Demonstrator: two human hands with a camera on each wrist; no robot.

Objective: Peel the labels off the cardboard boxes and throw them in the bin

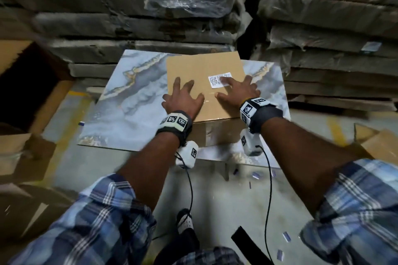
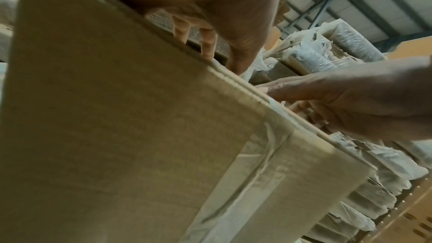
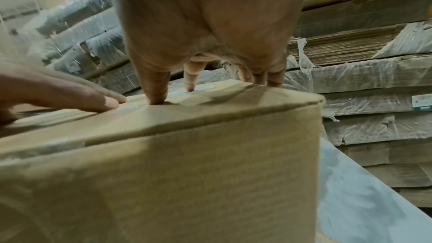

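Observation:
A closed brown cardboard box (image 1: 202,64) sits on a marble-patterned slab (image 1: 129,101). A white printed label (image 1: 216,80) is stuck to its top, right of centre. My left hand (image 1: 183,99) lies flat on the box top with fingers spread. My right hand (image 1: 237,90) also lies flat, its index fingertip on the label's right part. In the right wrist view the box (image 3: 187,182) fills the foreground, my right hand (image 3: 210,47) presses its top with fingertips (image 3: 158,97), and the left hand (image 3: 58,91) rests beside it. The left wrist view shows the box side (image 2: 117,136).
Tall stacks of flattened cardboard wrapped in plastic (image 1: 129,17) rise just behind the slab and to the right (image 1: 333,38). A large open carton (image 1: 25,84) stands at the left. Loose cardboard (image 1: 379,144) lies at the right. Small label scraps (image 1: 286,236) dot the concrete floor.

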